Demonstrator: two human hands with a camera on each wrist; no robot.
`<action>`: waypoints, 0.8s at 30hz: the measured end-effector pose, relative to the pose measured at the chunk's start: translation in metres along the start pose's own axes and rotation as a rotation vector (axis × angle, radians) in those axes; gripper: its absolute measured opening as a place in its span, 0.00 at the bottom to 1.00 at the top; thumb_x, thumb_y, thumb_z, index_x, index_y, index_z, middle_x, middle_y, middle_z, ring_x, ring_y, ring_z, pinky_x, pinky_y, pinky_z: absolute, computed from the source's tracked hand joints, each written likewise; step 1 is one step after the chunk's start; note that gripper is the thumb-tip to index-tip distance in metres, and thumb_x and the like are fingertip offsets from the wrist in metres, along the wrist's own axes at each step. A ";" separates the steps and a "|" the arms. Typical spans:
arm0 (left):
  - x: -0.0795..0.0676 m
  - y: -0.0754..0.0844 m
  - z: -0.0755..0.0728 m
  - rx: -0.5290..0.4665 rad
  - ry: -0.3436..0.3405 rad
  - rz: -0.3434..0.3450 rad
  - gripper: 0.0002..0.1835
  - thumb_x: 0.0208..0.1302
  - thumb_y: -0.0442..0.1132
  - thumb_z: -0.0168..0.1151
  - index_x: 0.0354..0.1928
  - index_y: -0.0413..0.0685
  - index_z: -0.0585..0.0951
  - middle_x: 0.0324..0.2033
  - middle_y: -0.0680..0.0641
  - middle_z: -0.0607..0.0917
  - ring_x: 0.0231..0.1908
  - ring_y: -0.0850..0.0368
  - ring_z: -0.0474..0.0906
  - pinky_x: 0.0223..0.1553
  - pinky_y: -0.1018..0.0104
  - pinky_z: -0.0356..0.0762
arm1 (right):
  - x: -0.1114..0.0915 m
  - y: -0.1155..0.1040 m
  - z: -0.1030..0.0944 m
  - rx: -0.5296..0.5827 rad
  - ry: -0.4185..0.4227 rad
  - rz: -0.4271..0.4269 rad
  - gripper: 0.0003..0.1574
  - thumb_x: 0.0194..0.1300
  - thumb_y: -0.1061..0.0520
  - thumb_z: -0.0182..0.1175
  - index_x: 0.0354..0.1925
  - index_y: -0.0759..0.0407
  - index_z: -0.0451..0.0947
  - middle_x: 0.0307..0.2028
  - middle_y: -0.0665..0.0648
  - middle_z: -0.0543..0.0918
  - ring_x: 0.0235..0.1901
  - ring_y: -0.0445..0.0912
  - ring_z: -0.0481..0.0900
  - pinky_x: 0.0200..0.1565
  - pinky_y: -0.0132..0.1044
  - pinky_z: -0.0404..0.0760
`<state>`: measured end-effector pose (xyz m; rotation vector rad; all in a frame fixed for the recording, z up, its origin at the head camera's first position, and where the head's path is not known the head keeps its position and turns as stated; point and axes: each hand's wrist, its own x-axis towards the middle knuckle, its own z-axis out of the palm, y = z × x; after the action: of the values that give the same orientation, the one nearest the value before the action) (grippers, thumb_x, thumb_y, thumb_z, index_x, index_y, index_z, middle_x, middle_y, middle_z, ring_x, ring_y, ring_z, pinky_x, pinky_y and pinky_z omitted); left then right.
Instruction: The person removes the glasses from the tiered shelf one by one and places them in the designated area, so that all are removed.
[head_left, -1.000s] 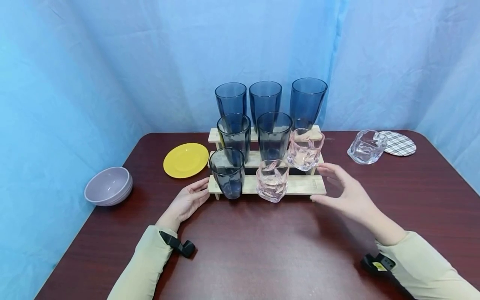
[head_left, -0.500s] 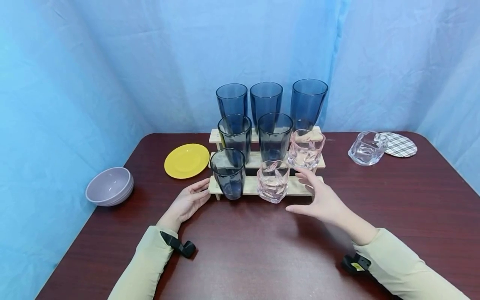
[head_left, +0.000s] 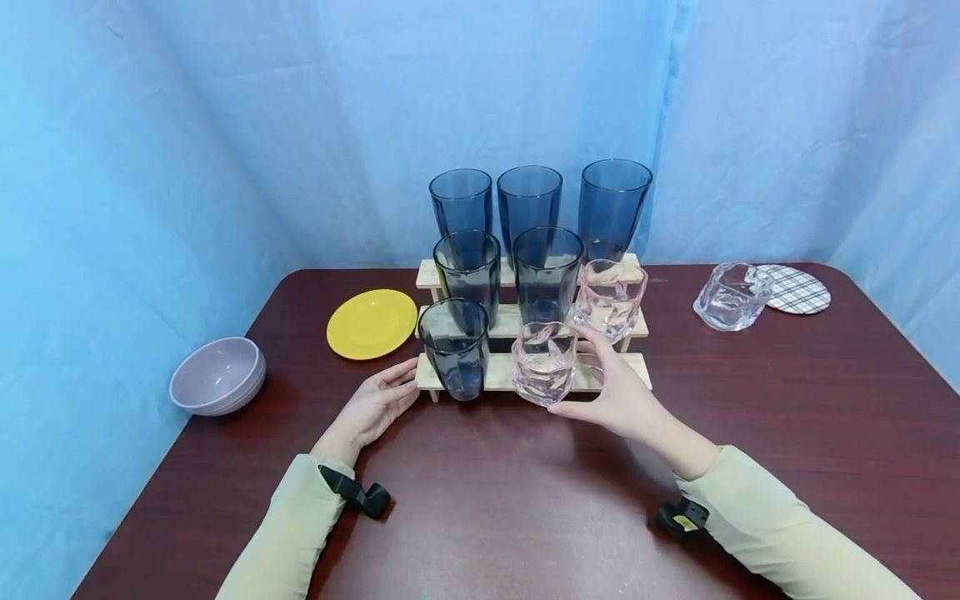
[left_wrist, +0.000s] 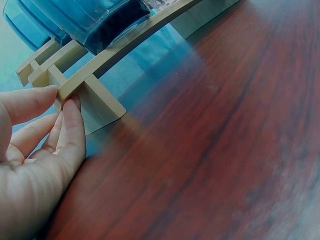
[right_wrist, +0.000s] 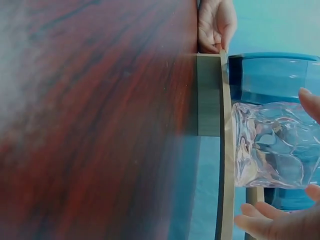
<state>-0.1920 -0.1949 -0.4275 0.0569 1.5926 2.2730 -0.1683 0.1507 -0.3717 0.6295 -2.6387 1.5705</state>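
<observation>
A three-tier wooden rack [head_left: 600, 371] holds several tall blue-grey glasses and two pink-tinted textured glasses. My left hand [head_left: 377, 407] pinches the left end of its lowest shelf, thumb and fingers on the wood [left_wrist: 75, 85]. Around the pink glass [head_left: 543, 375] on that shelf, my right hand [head_left: 626, 396] is spread, thumb on the near side and fingers on the right. In the right wrist view there are gaps between the lower fingers [right_wrist: 260, 220] and this textured glass [right_wrist: 275, 145]. A dark tall glass [head_left: 456, 354] stands left of it; the second pink glass [head_left: 611, 300] stands one tier up.
On the left of the table [head_left: 480, 517] are a yellow plate [head_left: 371, 325] and purple-grey bowls [head_left: 217, 375]. Back right, a clear textured glass [head_left: 731, 300] lies tilted beside a checked round coaster [head_left: 795, 289]. Blue curtains [head_left: 375, 125] enclose the table.
My right hand has left the right end of the rack and moved left to the pink glass on the lowest shelf. The left hand stays at the rack's left end.
</observation>
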 end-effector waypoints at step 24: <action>-0.001 0.000 0.002 -0.016 -0.004 0.004 0.31 0.69 0.23 0.42 0.72 0.32 0.48 0.46 0.56 0.77 0.43 0.68 0.78 0.46 0.78 0.75 | 0.013 -0.007 0.013 -0.018 0.074 0.010 0.57 0.46 0.59 0.75 0.68 0.59 0.54 0.54 0.66 0.73 0.56 0.59 0.72 0.59 0.55 0.70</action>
<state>-0.1903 -0.1937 -0.4269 0.0607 1.5730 2.2866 -0.1753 0.1325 -0.3700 0.5467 -2.6034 1.5394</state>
